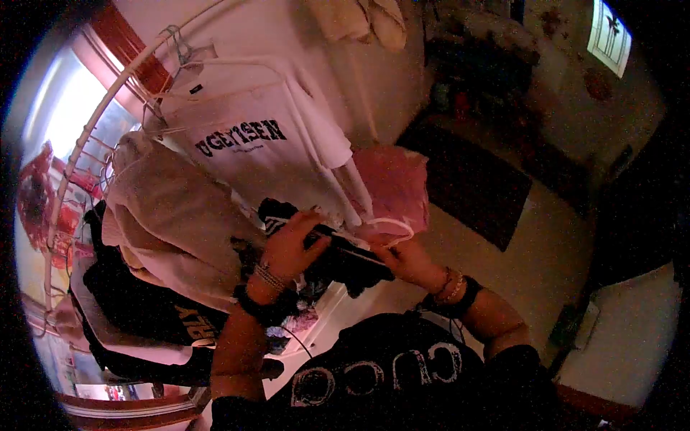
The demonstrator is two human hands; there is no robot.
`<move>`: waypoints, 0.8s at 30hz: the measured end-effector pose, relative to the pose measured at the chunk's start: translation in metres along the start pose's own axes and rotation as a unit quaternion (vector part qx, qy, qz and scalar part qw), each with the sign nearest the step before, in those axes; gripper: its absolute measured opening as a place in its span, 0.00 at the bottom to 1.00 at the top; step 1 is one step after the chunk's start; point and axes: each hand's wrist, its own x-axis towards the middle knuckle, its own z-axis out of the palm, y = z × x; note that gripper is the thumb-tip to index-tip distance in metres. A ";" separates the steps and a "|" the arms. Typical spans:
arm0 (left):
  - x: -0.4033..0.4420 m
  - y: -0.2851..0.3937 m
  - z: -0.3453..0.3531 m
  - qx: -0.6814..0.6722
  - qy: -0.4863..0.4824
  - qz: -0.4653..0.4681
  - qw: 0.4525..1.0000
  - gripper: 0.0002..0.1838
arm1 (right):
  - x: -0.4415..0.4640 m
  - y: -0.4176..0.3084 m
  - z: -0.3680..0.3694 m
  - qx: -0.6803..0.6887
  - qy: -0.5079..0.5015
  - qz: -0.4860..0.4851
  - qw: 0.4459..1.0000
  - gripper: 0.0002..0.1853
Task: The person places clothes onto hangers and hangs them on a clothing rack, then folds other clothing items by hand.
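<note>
In front of my chest a black garment with white stripes (348,267) stretches between my two hands. My left hand (291,248) lies over its left part, fingers bent onto the cloth. At the garment's right end my right hand (411,263) grips a white plastic hanger (402,224), whose curved end sticks up past my fingers. Folds of the garment hide most of the hanger. Just beyond my hands hangs a white shirt with black lettering (241,140). Behind the hanger is a pink cloth or bag (395,183).
A curved clothes rail (108,108) runs along the left, bearing a beige fleecy garment (169,208) and several dark clothes. A bright window (72,100) lies behind it. On the floor to the right is a dark mat (474,183), with a white surface (622,337) at lower right.
</note>
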 end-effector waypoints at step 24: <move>-0.018 0.008 -0.062 0.053 0.012 0.015 0.998 0.11 | -0.018 0.061 0.030 -0.207 -0.060 -0.111 0.970 0.17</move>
